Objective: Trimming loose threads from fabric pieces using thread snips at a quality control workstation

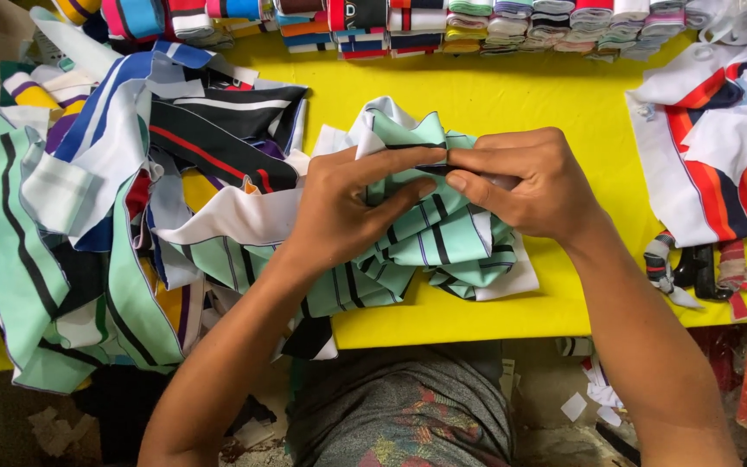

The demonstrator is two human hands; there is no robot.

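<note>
Two bare hands meet over one bundle of mint-green ribbed knit fabric strips with black and white stripes (pixel 443 238), which lies bunched near the front middle of the flat, bright yellow worktop (pixel 512 104). The left hand (pixel 339 212) has its fingers curled almost closed, pinching the soft folds from the left; the right hand (pixel 525 186) has its fingers closed on the bundle's top edge, thumb and forefinger pressed together against the left hand's fingertips. One loose heap of mixed striped knit strips in green, blue, black and white (pixel 105 216) spills over the worktop's left end, touching the bundle. Along the far edge stands one row of folded striped knit stacks (pixel 477 26), too many to count. At right lie a pile of white, red and navy striped fabric pieces (pixel 711 156) and one pair of scissors with cloth-wrapped handles (pixel 702 272).
</note>
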